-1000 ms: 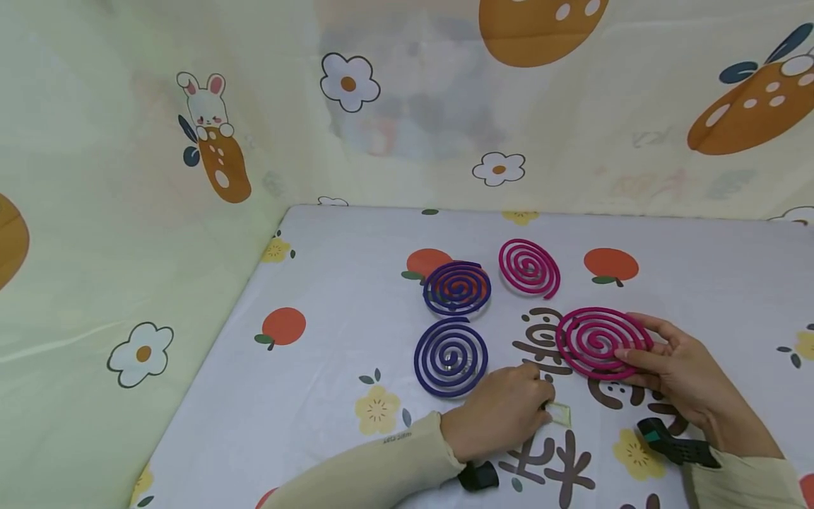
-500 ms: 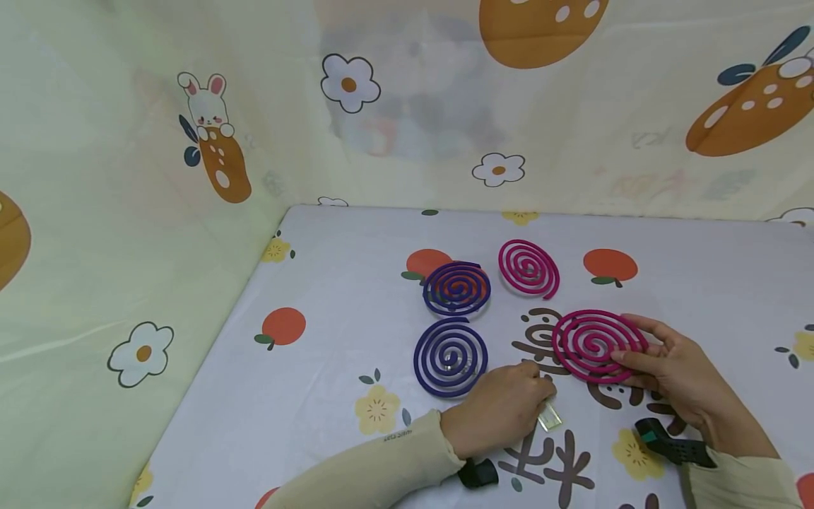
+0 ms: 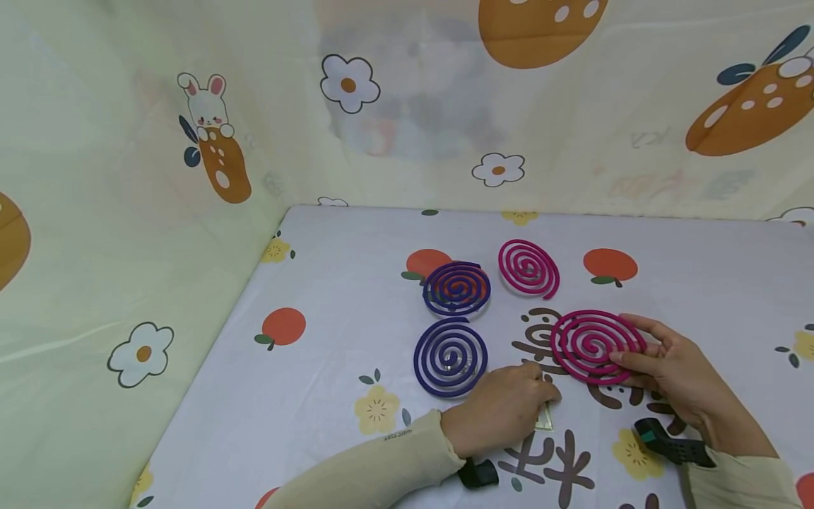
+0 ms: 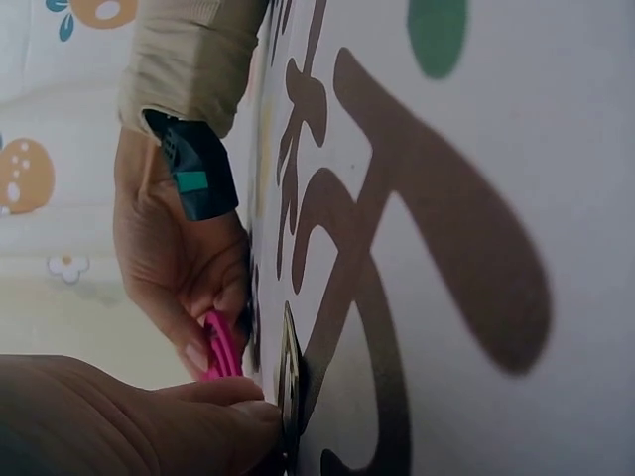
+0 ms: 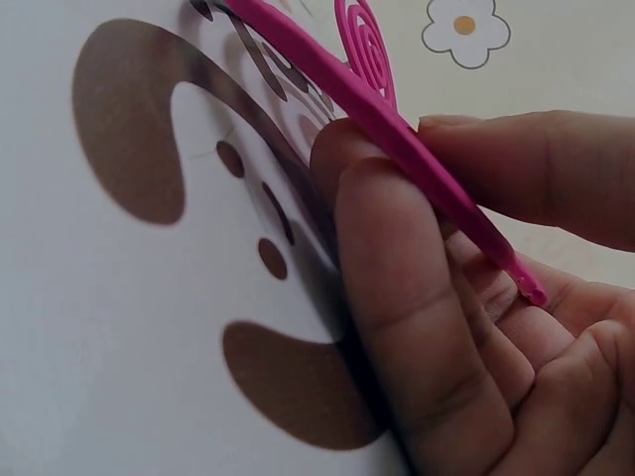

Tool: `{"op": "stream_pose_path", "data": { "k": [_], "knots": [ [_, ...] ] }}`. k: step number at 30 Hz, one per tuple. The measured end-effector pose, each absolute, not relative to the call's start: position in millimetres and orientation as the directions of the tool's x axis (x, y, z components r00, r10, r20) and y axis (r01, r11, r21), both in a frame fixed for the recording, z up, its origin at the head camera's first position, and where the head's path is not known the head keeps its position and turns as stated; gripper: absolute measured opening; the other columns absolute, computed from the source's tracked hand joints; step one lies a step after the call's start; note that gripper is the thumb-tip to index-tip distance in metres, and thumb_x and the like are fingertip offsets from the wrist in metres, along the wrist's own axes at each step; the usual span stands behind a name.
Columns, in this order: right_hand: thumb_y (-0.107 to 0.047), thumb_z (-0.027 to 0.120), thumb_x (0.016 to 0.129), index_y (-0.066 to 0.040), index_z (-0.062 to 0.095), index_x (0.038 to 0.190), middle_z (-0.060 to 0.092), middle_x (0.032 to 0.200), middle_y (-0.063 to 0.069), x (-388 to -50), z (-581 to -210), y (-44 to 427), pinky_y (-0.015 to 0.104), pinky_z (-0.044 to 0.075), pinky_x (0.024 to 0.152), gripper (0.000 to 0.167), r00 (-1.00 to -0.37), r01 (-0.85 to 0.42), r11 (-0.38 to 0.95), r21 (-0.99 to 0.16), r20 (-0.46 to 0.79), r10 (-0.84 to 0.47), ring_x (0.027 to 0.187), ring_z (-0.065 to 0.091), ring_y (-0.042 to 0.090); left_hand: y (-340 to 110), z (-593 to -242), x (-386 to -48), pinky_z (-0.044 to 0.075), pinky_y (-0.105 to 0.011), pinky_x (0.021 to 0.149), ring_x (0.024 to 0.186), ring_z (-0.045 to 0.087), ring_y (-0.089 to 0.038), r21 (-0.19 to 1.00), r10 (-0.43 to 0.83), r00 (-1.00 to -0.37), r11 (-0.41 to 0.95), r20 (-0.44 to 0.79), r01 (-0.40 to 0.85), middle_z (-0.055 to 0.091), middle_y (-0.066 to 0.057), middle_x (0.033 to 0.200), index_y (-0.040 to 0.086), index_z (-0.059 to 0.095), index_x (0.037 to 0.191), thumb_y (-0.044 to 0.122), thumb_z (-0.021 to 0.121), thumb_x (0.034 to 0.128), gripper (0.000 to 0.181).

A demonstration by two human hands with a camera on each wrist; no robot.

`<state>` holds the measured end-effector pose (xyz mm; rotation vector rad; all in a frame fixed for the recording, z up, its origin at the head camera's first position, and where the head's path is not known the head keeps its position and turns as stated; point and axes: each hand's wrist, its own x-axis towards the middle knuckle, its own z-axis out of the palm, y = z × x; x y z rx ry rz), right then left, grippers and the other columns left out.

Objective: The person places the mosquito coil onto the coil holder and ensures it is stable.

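My right hand (image 3: 689,382) pinches a pink mosquito coil (image 3: 593,345) at its right edge, thumb on top and fingers beneath. In the right wrist view that coil (image 5: 427,174) is seen edge-on, tilted above the cloth. To its left, my left hand (image 3: 499,410) pinches a small thin metal piece (image 3: 544,420), possibly a coil stand. The left wrist view shows this metal piece (image 4: 289,367) standing on edge at the thumb tip, its lower part hidden by the fingers.
Two dark blue mosquito coils lie left of the hands, a near one (image 3: 451,357) and a far one (image 3: 456,288). Another pink coil (image 3: 529,268) sits farther back. The patterned tablecloth (image 3: 331,297) meets an upright printed sheet (image 3: 407,141) behind and at the left.
The metal piece has turned in my left fingers and its visible end now points more toward me. My right hand has shifted slightly left with the pink coil.
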<state>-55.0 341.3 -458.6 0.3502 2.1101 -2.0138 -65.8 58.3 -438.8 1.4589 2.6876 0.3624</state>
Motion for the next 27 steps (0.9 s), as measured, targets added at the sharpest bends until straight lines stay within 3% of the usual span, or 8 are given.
{"op": "stream_pose_path", "data": {
  "k": [7,13,27],
  "knots": [
    [-0.005,0.071,0.099,-0.035,0.05,0.131,0.075,0.089,0.003,-54.4,-460.0,342.0,0.029,0.062,0.064,0.048,-0.955,0.298,0.053,-0.953,-0.297,0.023,0.068,0.075,0.02,58.2,-440.7,-65.7,0.05,-0.013,0.079,0.09,0.06,0.002,0.239,0.813,-0.578,0.549,0.07,0.801,0.068,0.011,0.103,0.022,0.075,0.114,0.023,0.07,0.1003,0.014],
    [-0.006,0.071,0.099,-0.035,0.05,0.131,0.076,0.09,0.001,-54.8,-459.5,342.1,0.028,0.062,0.065,0.048,-0.952,0.305,0.052,-0.951,-0.304,0.028,0.07,0.075,0.02,57.5,-439.0,-64.9,0.046,-0.013,0.069,0.079,0.054,0.003,0.265,0.788,-0.61,0.574,0.077,0.775,0.063,0.013,0.09,0.021,0.071,0.099,0.026,0.072,0.1,0.005],
    [-0.01,0.072,0.1,-0.034,0.049,0.135,0.076,0.09,-0.001,-54.5,-456.8,338.5,0.03,0.062,0.063,0.048,-0.948,0.317,0.133,-0.939,-0.315,0.04,0.064,0.073,0.026,58.5,-441.9,-68.1,0.048,-0.013,0.067,0.079,0.057,0.0,0.223,0.795,-0.587,0.551,0.153,0.804,0.065,0.009,0.087,0.02,0.074,0.096,0.02,0.069,0.1011,0.007]
  ]
}}
